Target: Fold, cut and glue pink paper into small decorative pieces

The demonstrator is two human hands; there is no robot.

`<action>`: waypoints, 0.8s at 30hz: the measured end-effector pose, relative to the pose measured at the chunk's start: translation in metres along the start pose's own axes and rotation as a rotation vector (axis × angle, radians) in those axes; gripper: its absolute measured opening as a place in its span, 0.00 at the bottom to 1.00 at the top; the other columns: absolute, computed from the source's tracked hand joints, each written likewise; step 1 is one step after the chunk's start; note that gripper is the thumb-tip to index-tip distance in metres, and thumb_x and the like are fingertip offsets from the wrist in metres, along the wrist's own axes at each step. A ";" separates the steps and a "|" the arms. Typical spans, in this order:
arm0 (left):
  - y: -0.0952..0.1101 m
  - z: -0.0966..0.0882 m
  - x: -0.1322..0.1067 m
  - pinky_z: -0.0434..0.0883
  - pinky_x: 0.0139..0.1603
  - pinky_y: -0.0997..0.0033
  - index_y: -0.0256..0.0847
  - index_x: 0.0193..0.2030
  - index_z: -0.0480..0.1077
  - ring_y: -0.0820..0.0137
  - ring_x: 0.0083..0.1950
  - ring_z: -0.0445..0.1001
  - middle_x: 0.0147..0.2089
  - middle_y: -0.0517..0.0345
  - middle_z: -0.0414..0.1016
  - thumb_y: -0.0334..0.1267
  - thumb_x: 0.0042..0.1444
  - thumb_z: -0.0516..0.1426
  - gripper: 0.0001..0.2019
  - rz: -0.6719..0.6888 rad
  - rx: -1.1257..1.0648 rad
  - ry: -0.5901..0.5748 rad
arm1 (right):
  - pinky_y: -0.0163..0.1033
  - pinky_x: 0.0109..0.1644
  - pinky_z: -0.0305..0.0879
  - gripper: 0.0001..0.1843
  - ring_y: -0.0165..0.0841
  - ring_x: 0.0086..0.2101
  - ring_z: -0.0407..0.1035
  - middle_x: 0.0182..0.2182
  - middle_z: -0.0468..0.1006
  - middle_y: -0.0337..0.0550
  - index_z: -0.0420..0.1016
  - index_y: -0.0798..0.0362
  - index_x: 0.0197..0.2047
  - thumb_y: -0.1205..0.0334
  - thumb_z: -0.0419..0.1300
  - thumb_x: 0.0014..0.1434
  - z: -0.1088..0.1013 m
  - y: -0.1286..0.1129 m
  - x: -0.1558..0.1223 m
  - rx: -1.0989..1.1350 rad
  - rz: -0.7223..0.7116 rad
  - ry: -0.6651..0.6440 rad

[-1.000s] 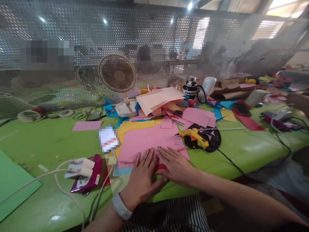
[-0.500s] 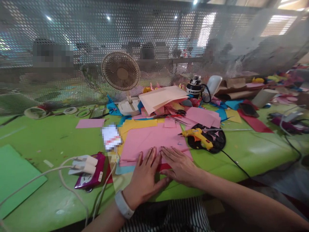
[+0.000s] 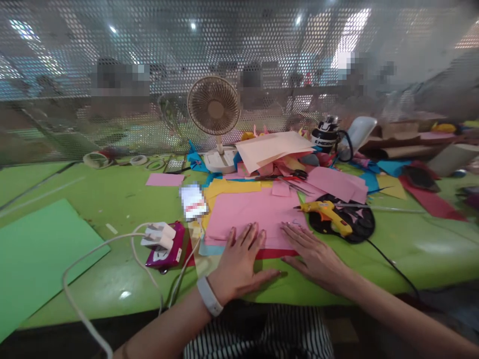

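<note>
Pink sheet (image 3: pixel 254 212) lies flat on the green desk (image 3: pixel 112 199), near its front edge and straight ahead of the person. Both hands press on the sheet's near edge. The left hand (image 3: pixel 239 262) is flat, palm down, fingers straight and close together, with its fingertips on the pink sheet and its thumb stretched out to the right over the desk; it grips nothing. A white wristband (image 3: pixel 209 296) sits on that wrist. The right hand (image 3: pixel 312 254) is also flat and palm down, fingers slightly spread and pointing up-left onto the sheet's near right corner; it holds nothing either. The two hands are near each other but apart. A red strip (image 3: pixel 275 253) shows from under the pink sheet's near edge, between the hands. Yellow paper (image 3: pixel 232 188) peeks out behind the sheet.

Just right of the sheet, a yellow glue gun (image 3: pixel 329 215) rests on a black mat (image 3: pixel 359 224), with its cord trailing off the desk's front. Left of the sheet, a magenta phone (image 3: pixel 168 252) lies under a white charger (image 3: pixel 159 234) with its cable looping forward. A large green sheet (image 3: pixel 41 254) lies far left. At the back stand a small fan (image 3: pixel 214 107), a heap of coloured papers, scissors (image 3: pixel 288 175) and tape rolls (image 3: pixel 95 159), before a perforated screen.
</note>
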State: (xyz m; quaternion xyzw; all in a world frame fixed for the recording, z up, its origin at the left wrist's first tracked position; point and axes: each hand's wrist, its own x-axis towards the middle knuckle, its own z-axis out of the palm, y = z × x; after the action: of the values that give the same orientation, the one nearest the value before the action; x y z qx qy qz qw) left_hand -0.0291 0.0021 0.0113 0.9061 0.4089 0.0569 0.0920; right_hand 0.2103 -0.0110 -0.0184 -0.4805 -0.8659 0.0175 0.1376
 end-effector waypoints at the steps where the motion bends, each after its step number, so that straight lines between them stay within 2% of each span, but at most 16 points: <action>1: -0.001 0.000 -0.002 0.39 0.65 0.48 0.45 0.66 0.42 0.60 0.69 0.37 0.69 0.52 0.40 0.65 0.53 0.39 0.39 -0.006 0.004 0.001 | 0.49 0.62 0.52 0.34 0.39 0.61 0.49 0.62 0.54 0.48 0.48 0.55 0.65 0.49 0.49 0.60 0.000 0.000 0.000 0.008 0.002 0.002; 6: -0.008 -0.002 -0.012 0.40 0.64 0.47 0.46 0.67 0.41 0.59 0.69 0.38 0.69 0.53 0.39 0.65 0.53 0.40 0.39 -0.038 0.031 0.021 | 0.50 0.62 0.52 0.34 0.39 0.61 0.48 0.62 0.53 0.48 0.47 0.54 0.65 0.48 0.48 0.61 -0.002 0.001 0.000 0.024 0.021 -0.022; 10: -0.012 -0.005 -0.015 0.42 0.64 0.48 0.47 0.67 0.40 0.59 0.69 0.37 0.69 0.54 0.37 0.64 0.54 0.40 0.38 -0.041 0.052 -0.003 | 0.48 0.63 0.52 0.34 0.39 0.61 0.48 0.62 0.52 0.50 0.48 0.57 0.65 0.48 0.47 0.61 -0.006 0.008 -0.008 0.006 0.071 -0.026; 15: -0.018 -0.007 -0.022 0.43 0.63 0.46 0.47 0.66 0.42 0.57 0.68 0.39 0.69 0.54 0.39 0.64 0.54 0.40 0.37 -0.086 0.119 -0.022 | 0.49 0.63 0.52 0.34 0.39 0.61 0.49 0.63 0.51 0.50 0.47 0.57 0.65 0.47 0.47 0.61 -0.008 0.014 -0.015 0.009 0.091 -0.014; 20: -0.031 -0.004 -0.045 0.44 0.63 0.47 0.40 0.67 0.42 0.56 0.68 0.42 0.68 0.49 0.41 0.65 0.53 0.41 0.41 -0.225 0.220 0.050 | 0.49 0.62 0.52 0.34 0.39 0.61 0.49 0.62 0.53 0.51 0.48 0.58 0.65 0.46 0.46 0.61 -0.010 0.011 -0.013 -0.010 0.096 -0.011; 24: -0.034 -0.002 -0.052 0.47 0.63 0.50 0.36 0.66 0.46 0.56 0.67 0.45 0.68 0.46 0.44 0.65 0.52 0.41 0.42 -0.259 0.274 0.063 | 0.49 0.62 0.52 0.35 0.39 0.60 0.50 0.61 0.54 0.53 0.50 0.59 0.64 0.46 0.45 0.61 -0.010 0.010 -0.012 -0.028 0.084 -0.009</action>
State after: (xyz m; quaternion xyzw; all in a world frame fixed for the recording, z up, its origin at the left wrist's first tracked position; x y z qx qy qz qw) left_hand -0.0889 -0.0145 0.0044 0.8477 0.5287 0.0169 -0.0386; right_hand 0.2269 -0.0165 -0.0126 -0.5183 -0.8457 0.0134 0.1261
